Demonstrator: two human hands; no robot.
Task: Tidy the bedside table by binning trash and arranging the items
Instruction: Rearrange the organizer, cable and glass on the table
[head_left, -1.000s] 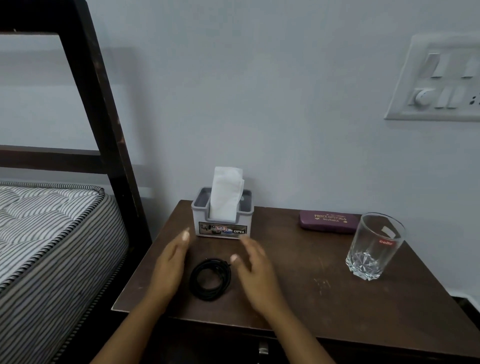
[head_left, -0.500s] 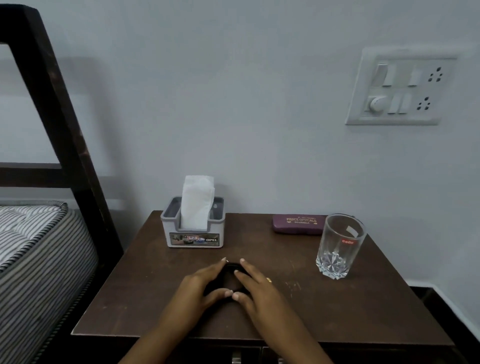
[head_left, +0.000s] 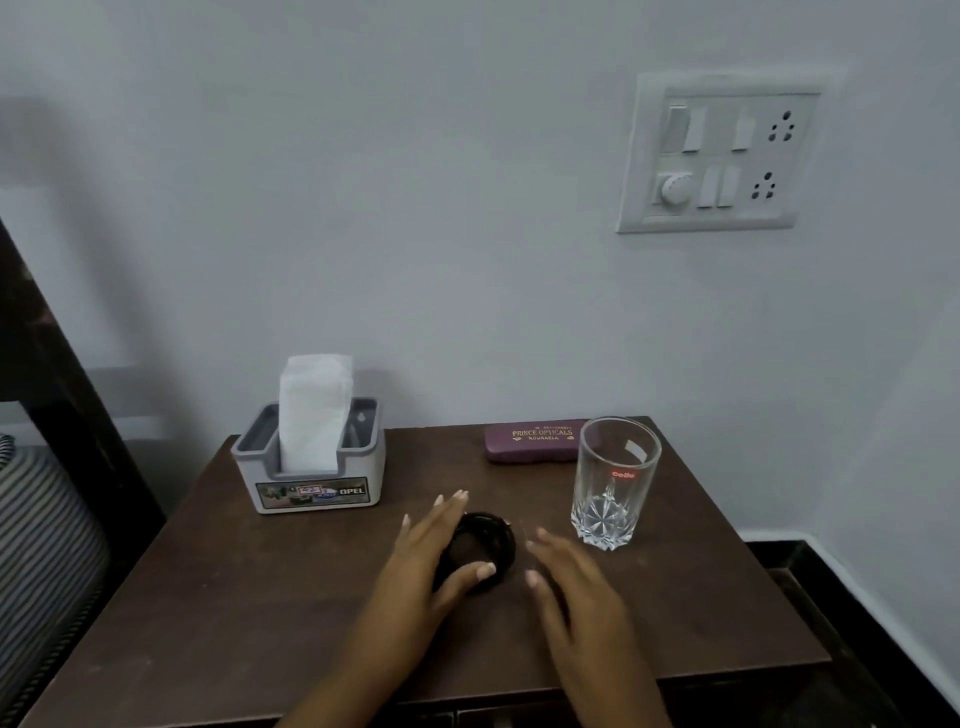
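Observation:
A coiled black cable (head_left: 485, 543) lies on the dark wooden bedside table (head_left: 249, 603), near its middle. My left hand (head_left: 421, 566) cups the coil from the left, fingers along its far edge and thumb across its near edge. My right hand (head_left: 576, 592) hovers just right of the coil, fingers apart, not touching it. A grey tissue holder (head_left: 317, 478) with a white tissue standing in it sits at the back left. A maroon spectacle case (head_left: 535, 441) lies at the back, and an empty clear glass (head_left: 615, 483) stands at the right.
A dark bed frame post (head_left: 67, 395) and a striped mattress (head_left: 41, 519) are close to the table's left side. A switchboard (head_left: 722, 156) is on the wall above. A dark floor strip shows past the table's right edge.
Both hands closed in on the coil and slid it rightward toward the table's middle. My right hand has now let go and moved off to the right.

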